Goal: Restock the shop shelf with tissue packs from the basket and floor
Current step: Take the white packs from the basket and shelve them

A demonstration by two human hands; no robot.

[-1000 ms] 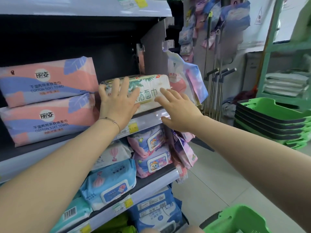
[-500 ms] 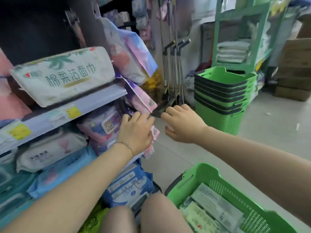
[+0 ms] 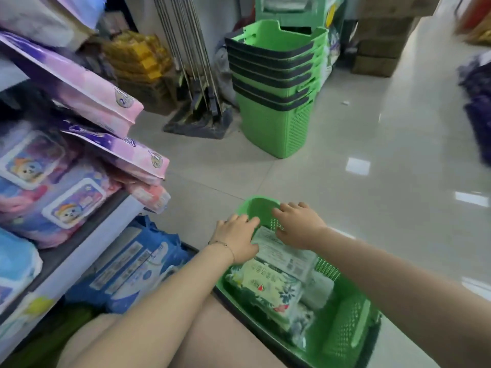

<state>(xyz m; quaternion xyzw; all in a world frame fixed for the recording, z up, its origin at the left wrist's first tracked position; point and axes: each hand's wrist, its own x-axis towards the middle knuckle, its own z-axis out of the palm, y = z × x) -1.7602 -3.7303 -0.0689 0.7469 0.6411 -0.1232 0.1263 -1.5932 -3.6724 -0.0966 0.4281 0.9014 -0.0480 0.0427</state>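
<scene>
A pale, soft plastic tissue pack with a printed label (image 3: 288, 254) lay uppermost in the green perforated plastic basket (image 3: 348, 328) on the floor, resting on a leaf-printed pack (image 3: 268, 289). The left hand (image 3: 236, 239) lay on its left end, fingers nearly straight and loosely spread. The right hand (image 3: 299, 225) curved over its far end; whether it gripped I could not tell. The grey shelf edge (image 3: 87, 251) stood near the basket's left side. Bare pale tiled floor (image 3: 345, 168) lay open beyond and to the right, up to a stack of green baskets (image 3: 276, 118).
</scene>
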